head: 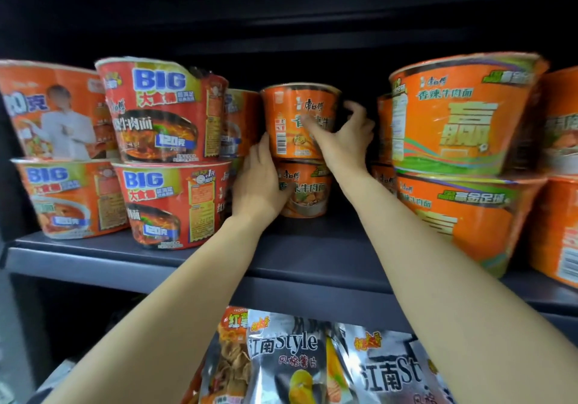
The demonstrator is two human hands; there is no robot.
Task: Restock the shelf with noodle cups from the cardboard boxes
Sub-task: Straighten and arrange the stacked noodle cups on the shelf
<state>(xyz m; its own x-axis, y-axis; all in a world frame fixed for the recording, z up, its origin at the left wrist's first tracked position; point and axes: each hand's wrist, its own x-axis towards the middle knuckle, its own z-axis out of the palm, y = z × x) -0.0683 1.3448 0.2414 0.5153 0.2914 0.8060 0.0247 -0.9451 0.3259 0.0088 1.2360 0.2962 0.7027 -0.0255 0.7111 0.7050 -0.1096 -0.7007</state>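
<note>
Two orange noodle cups stand stacked at the middle of the dark shelf (312, 247), set back from its front edge. My right hand (342, 136) wraps the right side and front of the upper cup (292, 116). My left hand (259, 181) presses against the left side of the lower cup (308, 191), its fingertips reaching up to the base of the upper one. Both arms reach up from the bottom of the view. No cardboard box is in sight.
Red "BIG" noodle bowls (162, 113) are stacked two high to the left, wide orange bowls (463, 116) two high to the right. A dark gap lies between the cups and the right stack. Silver snack bags (281, 353) fill the shelf below.
</note>
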